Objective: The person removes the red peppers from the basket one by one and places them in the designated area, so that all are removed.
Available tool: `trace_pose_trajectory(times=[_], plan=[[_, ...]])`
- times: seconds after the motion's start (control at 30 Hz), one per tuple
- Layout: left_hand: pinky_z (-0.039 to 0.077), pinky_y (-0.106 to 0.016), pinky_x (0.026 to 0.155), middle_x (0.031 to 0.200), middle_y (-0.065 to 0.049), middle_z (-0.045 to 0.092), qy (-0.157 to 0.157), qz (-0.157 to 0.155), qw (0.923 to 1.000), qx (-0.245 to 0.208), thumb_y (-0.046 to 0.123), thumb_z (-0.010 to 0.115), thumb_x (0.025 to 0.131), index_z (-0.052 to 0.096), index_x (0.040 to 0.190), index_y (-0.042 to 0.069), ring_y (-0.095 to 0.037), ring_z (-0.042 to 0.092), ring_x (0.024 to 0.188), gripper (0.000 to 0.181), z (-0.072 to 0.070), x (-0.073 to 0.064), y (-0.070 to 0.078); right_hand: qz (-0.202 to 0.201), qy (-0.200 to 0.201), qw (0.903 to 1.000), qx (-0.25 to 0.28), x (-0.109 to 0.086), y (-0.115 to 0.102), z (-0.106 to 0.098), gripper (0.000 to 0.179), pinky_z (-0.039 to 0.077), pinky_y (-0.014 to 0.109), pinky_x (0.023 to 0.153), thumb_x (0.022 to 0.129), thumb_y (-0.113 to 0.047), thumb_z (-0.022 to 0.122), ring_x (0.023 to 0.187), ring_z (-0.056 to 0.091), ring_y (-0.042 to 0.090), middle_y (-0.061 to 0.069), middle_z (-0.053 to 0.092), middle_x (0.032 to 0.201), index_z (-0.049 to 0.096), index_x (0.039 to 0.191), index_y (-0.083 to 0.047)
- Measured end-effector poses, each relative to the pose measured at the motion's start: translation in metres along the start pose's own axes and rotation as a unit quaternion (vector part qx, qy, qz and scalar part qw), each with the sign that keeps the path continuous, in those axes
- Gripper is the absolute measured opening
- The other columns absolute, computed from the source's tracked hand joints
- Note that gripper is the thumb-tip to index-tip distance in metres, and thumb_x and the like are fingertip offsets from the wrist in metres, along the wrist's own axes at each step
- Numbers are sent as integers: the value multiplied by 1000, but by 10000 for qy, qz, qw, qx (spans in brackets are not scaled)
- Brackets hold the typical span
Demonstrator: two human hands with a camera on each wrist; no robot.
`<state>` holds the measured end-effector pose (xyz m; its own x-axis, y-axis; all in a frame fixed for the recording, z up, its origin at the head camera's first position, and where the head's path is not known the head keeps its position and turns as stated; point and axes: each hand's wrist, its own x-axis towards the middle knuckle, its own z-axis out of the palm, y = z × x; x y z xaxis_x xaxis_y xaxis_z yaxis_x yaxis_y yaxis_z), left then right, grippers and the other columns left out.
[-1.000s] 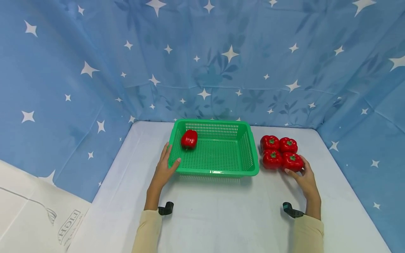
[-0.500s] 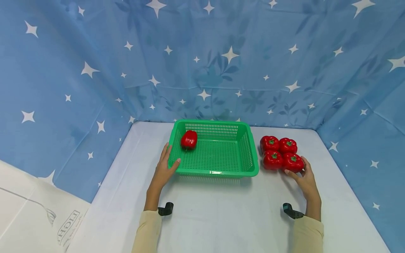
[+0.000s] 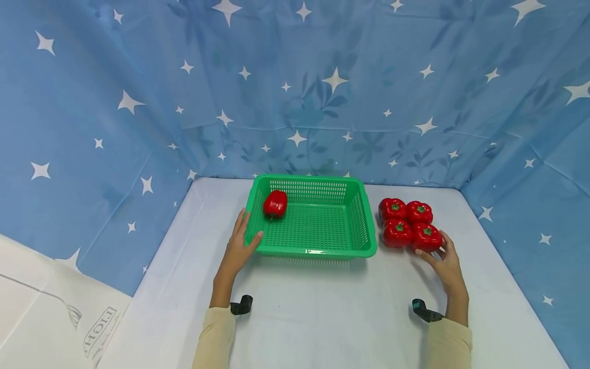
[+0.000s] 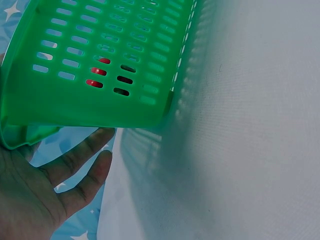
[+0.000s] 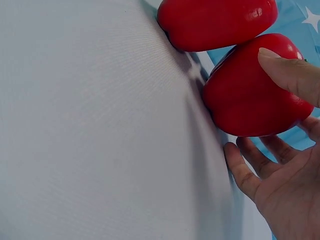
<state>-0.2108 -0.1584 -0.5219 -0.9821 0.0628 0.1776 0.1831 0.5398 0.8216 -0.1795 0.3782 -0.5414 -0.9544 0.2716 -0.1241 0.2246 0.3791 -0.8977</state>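
In the head view, my left hand (image 3: pixel 236 249) rests at the near left corner of a green plastic basket (image 3: pixel 301 251), thumb by the rim and fingers stretched along its outer side. The left wrist view has two straight fingers (image 4: pixel 82 186) apart below the slotted wall. Inside the basket, at its far left, lies one red bell pepper (image 3: pixel 275 204). My right hand (image 3: pixel 446 264) holds the near right bell pepper (image 3: pixel 426 236) of a cluster beside the basket. In the right wrist view, the thumb (image 5: pixel 292 75) lies over this pepper, with the other fingers around its far side.
Touching the held pepper are other red bell peppers, at near left (image 3: pixel 397 233), far left (image 3: pixel 393 209) and far right (image 3: pixel 419 211). A white cloth (image 3: pixel 318 312) covers the table. Blue star-patterned curtains (image 3: pixel 295 102) rise behind and at both sides.
My right hand and wrist have shifted very slightly, with the hand still at the same bell pepper. The left hand, basket and peppers stay where they were.
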Motion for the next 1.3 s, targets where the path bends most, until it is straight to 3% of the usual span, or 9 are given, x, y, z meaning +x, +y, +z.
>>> trace_pose_trajectory(times=[0.47, 0.77, 0.87, 1.07, 1.2, 1.3], plan=[[23, -63, 115, 165, 9, 4, 17, 44, 10000, -30, 48, 54, 97, 19, 158, 15, -26, 11, 153, 77, 0, 0, 0, 190, 356, 9992, -30, -8, -8, 0, 101, 29, 65, 109, 87, -39, 73, 149, 11, 43, 16, 6, 165, 1, 158, -33], [24, -62, 115, 165, 10, 5, 11, 15, 10000, -25, 47, 54, 97, 19, 158, 14, -27, 12, 152, 77, -1, -1, 1, 26, 1106, 9938, -144, -10, -29, -5, 90, 30, 55, 113, 90, -35, 70, 153, 8, 29, 6, 12, 165, 11, 157, -35], [24, -61, 115, 165, 9, 5, 26, 26, 10000, 17, 47, 54, 98, 19, 157, 13, -27, 12, 152, 77, -1, -1, 1, -195, 1426, 9896, 7, -11, -39, -5, 86, 30, 51, 115, 90, -31, 71, 153, 10, 22, -1, 15, 164, 16, 156, -37], [24, -62, 115, 166, 6, 5, 63, 31, 9999, 74, 44, 54, 98, 19, 157, 13, -28, 13, 152, 76, -1, 0, 1, -1017, 1976, 9741, 408, -13, -65, 2, 79, 33, 43, 115, 87, -24, 74, 149, 22, 13, -9, 28, 159, 30, 152, -35], [24, -63, 114, 165, 8, 4, 24, -34, 9999, 107, 43, 54, 98, 18, 158, 15, -28, 13, 152, 75, -1, -1, 1, -1511, 2052, 9648, 646, -12, -82, 9, 76, 36, 42, 114, 86, -20, 75, 146, 30, 15, -5, 35, 155, 35, 150, -31], [24, -63, 114, 165, 8, 4, 1, -61, 9999, 108, 45, 54, 98, 18, 158, 17, -28, 14, 152, 75, -1, -2, 1, -1785, 1866, 9627, 810, -10, -93, 18, 76, 38, 43, 111, 86, -17, 75, 144, 34, 17, -1, 39, 154, 36, 150, -28]])
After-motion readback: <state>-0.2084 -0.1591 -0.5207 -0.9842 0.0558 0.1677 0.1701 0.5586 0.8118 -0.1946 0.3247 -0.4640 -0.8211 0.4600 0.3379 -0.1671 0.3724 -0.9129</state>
